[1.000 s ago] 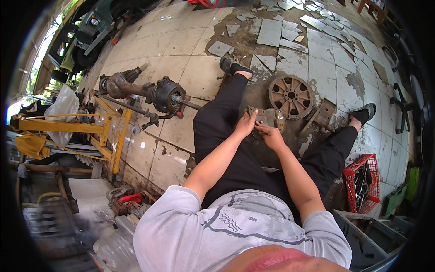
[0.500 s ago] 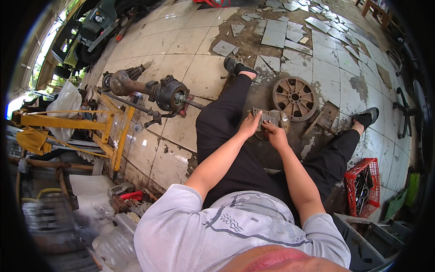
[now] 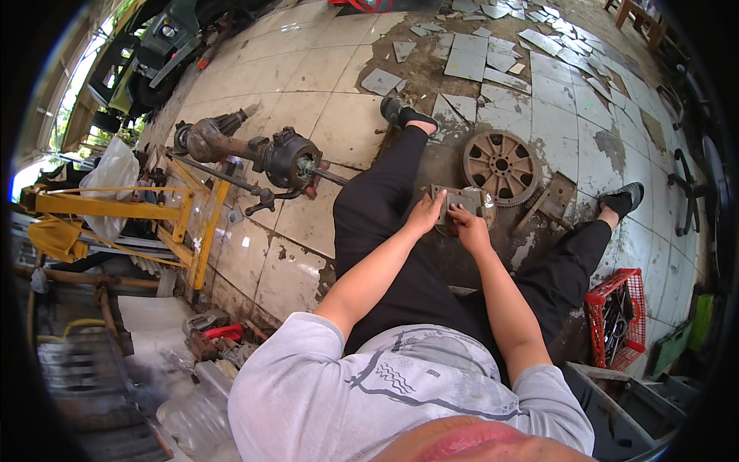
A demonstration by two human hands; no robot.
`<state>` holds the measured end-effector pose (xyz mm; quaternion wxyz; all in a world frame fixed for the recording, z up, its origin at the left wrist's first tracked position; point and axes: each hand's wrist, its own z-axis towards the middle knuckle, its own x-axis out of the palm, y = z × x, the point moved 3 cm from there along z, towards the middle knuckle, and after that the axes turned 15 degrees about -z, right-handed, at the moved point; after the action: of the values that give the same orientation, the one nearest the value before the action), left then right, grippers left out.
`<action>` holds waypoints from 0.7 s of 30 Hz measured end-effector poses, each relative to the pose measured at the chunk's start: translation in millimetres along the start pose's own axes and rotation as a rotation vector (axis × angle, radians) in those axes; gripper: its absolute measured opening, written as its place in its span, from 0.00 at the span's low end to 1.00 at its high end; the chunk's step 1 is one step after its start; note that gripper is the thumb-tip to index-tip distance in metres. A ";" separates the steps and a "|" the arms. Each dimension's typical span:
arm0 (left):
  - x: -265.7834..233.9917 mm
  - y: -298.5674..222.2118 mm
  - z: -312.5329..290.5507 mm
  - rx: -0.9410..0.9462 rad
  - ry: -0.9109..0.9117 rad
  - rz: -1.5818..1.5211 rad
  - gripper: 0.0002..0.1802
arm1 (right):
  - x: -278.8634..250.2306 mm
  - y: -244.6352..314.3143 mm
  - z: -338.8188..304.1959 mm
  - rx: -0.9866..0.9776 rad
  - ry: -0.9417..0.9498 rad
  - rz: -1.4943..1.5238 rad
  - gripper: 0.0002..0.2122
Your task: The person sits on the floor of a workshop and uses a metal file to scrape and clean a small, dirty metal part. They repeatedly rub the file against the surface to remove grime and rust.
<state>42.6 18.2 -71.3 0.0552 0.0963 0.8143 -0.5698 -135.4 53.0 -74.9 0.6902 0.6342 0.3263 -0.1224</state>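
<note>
Between my spread legs, a flat grey metal plate [image 3: 460, 199] is in my hands above the floor. My left hand [image 3: 423, 213] is closed at the plate's left side, its thumb along the edge. Lying over the near right part of the plate, my right hand [image 3: 470, 229] has its fingers bent and pressed together; anything small under them is hidden. A round metal part [image 3: 488, 209] shows partly behind the plate and my right hand. Just beyond it lies a rusty toothed flywheel [image 3: 501, 164]. To the right is a rusty metal bracket [image 3: 556, 197].
At left an axle assembly [image 3: 289, 159] lies on the tiles near a yellow metal frame [image 3: 202, 239]. A red crate [image 3: 633, 308] of tools stands at right, with grey bins [image 3: 616, 404] nearer me. Broken tiles [image 3: 466, 58] litter the far floor. A vehicle [image 3: 165, 46] is parked far left.
The metal plate has shifted slightly in my hands, and the fingers of my right hand have moved a little over it. My arms and legs stay nearly still.
</note>
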 end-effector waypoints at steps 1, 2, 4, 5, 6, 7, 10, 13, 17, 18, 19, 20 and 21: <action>-3.7 8.9 3.2 0.025 -0.038 0.019 0.56 | 0.8 5.9 2.5 -0.012 0.011 -0.002 0.21; -7.8 17.7 5.7 0.050 -0.077 0.040 0.55 | 2.1 12.2 3.7 -0.023 0.021 -0.004 0.21; -3.1 19.7 4.6 0.001 -0.029 0.043 0.48 | -3.4 25.6 -3.2 -0.115 0.060 0.014 0.21; -0.3 17.7 2.7 -0.021 -0.001 0.044 0.44 | -5.1 25.7 -4.5 -0.095 0.071 0.026 0.21; -2.8 19.7 2.1 0.033 -0.008 0.096 0.41 | -5.9 27.9 -6.3 -0.083 0.091 0.042 0.22; -3.9 19.6 5.0 0.093 -0.010 0.147 0.38 | -5.1 17.1 -5.3 -0.044 0.047 -0.032 0.21; -7.4 17.1 4.2 0.114 -0.060 0.162 0.30 | -4.8 8.3 -1.6 -0.024 -0.008 -0.144 0.21; -10.2 19.1 5.2 0.052 -0.165 0.084 0.29 | -5.7 29.7 -11.4 -0.156 0.085 -0.092 0.20; -18.3 7.6 5.5 0.114 -0.209 0.086 0.28 | -4.5 -2.9 -0.6 -0.019 0.071 -0.132 0.18; -32.0 22.8 12.4 0.163 -0.268 0.109 0.28 | -5.5 4.6 3.2 -0.019 0.089 -0.096 0.17; -25.4 5.5 5.9 0.066 -0.161 0.087 0.28 | -12.0 -2.4 0.5 0.020 0.088 -0.068 0.17; -16.1 -5.1 4.7 0.083 -0.129 0.092 0.28 | -17.6 -8.5 -2.0 0.058 0.087 -0.039 0.17; -14.7 -15.0 0.0 0.101 -0.112 0.103 0.28 | -23.1 -8.3 -3.5 0.063 -0.025 -0.001 0.17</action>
<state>53.7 11.8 -54.6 0.1249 0.1085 0.7742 -0.6110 -158.7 49.3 -67.5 0.6739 0.6539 0.3138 -0.1410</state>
